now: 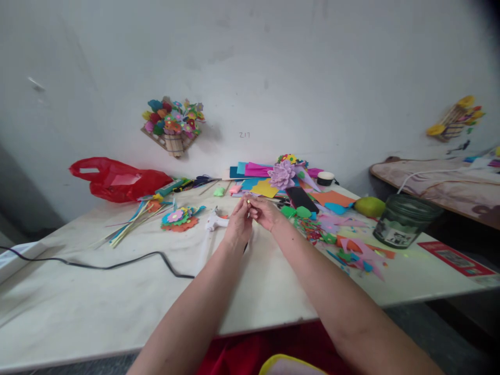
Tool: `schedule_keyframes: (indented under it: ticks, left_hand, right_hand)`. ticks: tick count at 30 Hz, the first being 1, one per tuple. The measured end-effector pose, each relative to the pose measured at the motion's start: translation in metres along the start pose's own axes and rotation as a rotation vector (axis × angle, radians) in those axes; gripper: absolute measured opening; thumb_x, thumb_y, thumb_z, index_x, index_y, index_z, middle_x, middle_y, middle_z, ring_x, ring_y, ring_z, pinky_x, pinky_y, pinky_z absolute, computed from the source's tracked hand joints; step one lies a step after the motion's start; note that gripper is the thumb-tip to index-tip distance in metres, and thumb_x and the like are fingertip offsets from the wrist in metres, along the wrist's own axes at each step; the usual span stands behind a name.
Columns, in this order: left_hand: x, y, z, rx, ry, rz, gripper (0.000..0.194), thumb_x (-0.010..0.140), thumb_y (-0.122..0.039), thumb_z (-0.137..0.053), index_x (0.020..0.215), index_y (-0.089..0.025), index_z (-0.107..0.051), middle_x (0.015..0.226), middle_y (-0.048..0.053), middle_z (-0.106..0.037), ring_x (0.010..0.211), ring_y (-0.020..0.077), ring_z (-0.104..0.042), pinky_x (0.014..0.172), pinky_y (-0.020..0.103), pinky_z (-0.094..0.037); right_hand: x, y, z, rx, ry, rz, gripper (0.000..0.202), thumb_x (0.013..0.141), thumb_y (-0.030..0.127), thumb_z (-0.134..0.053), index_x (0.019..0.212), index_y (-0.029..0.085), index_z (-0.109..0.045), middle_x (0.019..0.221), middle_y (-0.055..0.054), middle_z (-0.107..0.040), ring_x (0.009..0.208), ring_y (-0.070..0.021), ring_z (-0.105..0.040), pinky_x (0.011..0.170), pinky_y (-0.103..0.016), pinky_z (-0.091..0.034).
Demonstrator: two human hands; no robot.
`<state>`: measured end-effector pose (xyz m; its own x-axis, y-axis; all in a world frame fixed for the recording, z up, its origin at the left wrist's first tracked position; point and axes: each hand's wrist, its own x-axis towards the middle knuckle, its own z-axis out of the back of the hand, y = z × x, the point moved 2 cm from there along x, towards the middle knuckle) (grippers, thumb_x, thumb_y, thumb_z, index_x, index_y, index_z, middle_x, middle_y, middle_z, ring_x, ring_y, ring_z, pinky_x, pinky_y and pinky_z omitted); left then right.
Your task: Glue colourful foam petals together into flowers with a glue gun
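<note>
My left hand and my right hand meet over the middle of the table, fingertips pinched together. A small pale yellow piece shows between them; it is too small to tell its kind. Just left of my left hand lies a white glue gun, partly hidden by that hand and forearm. Farther left is a layered foam flower in orange, blue and pink. Green foam leaves and a dark phone lie to the right of my right hand.
A black cord crosses the table's left side. A red plastic bag sits at the back left, near thin coloured strips. Foam sheets and a lilac flower lie behind my hands. Foam scraps and a green jar stand right.
</note>
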<state>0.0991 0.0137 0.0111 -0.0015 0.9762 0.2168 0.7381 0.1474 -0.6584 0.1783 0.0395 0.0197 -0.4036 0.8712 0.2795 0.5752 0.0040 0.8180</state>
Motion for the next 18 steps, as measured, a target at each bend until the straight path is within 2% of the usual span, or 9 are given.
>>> schedule_keyframes:
  ticks: [13,18]
  left_hand:
    - [-0.0018,-0.0019,-0.0008,0.023,0.012,-0.065,0.023,0.063,-0.018,-0.066,0.086,-0.017,-0.062,0.066,-0.003,-0.057,0.057,0.0052,-0.049,0.062,0.020,-0.037]
    - [-0.0007,-0.0006,0.0009,0.030,0.004,-0.068,0.022,0.064,-0.019,-0.066,0.085,-0.017,-0.062,0.063,-0.004,-0.056,0.052,0.0038,-0.047,0.059,0.019,-0.036]
  right_hand:
    - [0.0001,-0.0022,0.0009,-0.002,0.011,0.026,0.014,0.063,0.025,-0.067,0.072,0.015,-0.061,0.054,0.004,-0.049,0.043,-0.0040,-0.037,0.039,-0.018,-0.028]
    - [-0.0007,-0.0024,-0.0003,-0.024,-0.013,0.027,0.014,0.063,0.024,-0.067,0.071,0.015,-0.060,0.055,0.004,-0.047,0.043,-0.0041,-0.036,0.038,-0.018,-0.027]
